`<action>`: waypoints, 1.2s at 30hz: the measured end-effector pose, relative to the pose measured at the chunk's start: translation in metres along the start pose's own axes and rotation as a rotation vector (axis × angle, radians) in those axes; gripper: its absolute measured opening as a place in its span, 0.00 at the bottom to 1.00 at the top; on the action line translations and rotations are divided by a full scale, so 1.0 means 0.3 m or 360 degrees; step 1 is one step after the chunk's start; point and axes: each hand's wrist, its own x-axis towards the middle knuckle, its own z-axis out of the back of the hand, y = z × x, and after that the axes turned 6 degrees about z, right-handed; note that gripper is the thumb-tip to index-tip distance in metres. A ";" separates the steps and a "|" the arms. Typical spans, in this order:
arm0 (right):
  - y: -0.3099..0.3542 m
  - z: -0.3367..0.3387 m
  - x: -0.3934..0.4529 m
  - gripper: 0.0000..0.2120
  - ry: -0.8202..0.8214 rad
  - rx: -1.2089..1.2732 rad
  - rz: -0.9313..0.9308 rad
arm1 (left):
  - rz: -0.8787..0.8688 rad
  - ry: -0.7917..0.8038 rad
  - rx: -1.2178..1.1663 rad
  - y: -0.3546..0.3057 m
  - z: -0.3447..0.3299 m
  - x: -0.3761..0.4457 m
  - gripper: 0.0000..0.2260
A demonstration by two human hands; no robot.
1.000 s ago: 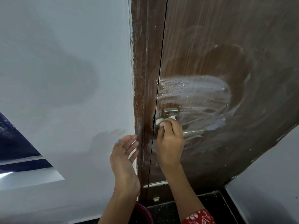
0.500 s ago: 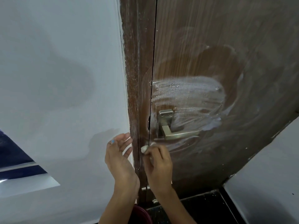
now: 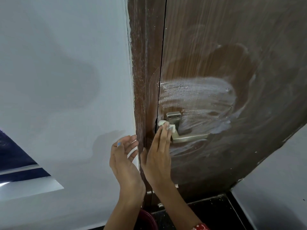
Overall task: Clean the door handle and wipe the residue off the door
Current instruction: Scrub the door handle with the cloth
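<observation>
No brand, label or readable writing shows anywhere in my view.

Item, one: door [image 3: 216, 47], dark brown wood grain, filling the upper right. White residue [image 3: 196, 95] lies smeared across it in sweeping arcs just above and to the right of the handle, with a cleaner brown patch above that.

Item, one: door handle [image 3: 187, 137], brushed metal lever on a square plate with two screws, mounted near the door's left edge, lever pointing right.

Item, one: door frame [image 3: 141, 72], brown, streaked with white flecks, between door and wall.

Item, one: white cloth [image 3: 163, 124], a small wad, pressed against the handle plate where the lever neck begins.

Item, two hands. My right hand [image 3: 157, 156] is raised with its fingers extended upward, fingertips pressing the cloth onto the handle; fingers look straight, not curled round the wad. My left hand [image 3: 123, 160] is held up beside the frame, relaxed and released, fingers loosely spread, gripping nothing; one nail shows blue polish. Whether it touches the wall I cannot tell.

Item, one: white wall [image 3: 58, 80], left of the frame. A second pale wall [image 3: 274, 188] stands lower right.

Item, one: dark floor [image 3: 199, 213], speckled, below the door.

Item, one: maroon rounded object [image 3: 147, 219], partly hidden between my forearms.

Item, one: red patterned sleeve [image 3: 200, 227], at the right wrist's lower edge.
</observation>
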 end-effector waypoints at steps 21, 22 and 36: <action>-0.147 -0.062 -0.129 0.37 0.0167 0.0094 0.0113 | 0.0080 0.0065 0.0042 0.009 0.009 -0.023 0.13; -0.152 -0.065 -0.146 0.35 0.0145 0.0140 0.0051 | 0.0090 0.0066 0.0046 0.011 0.011 -0.023 0.13; -0.163 -0.043 -0.136 0.38 -0.0034 0.0188 -0.0017 | 0.0116 0.0096 0.0177 0.036 -0.006 -0.039 0.13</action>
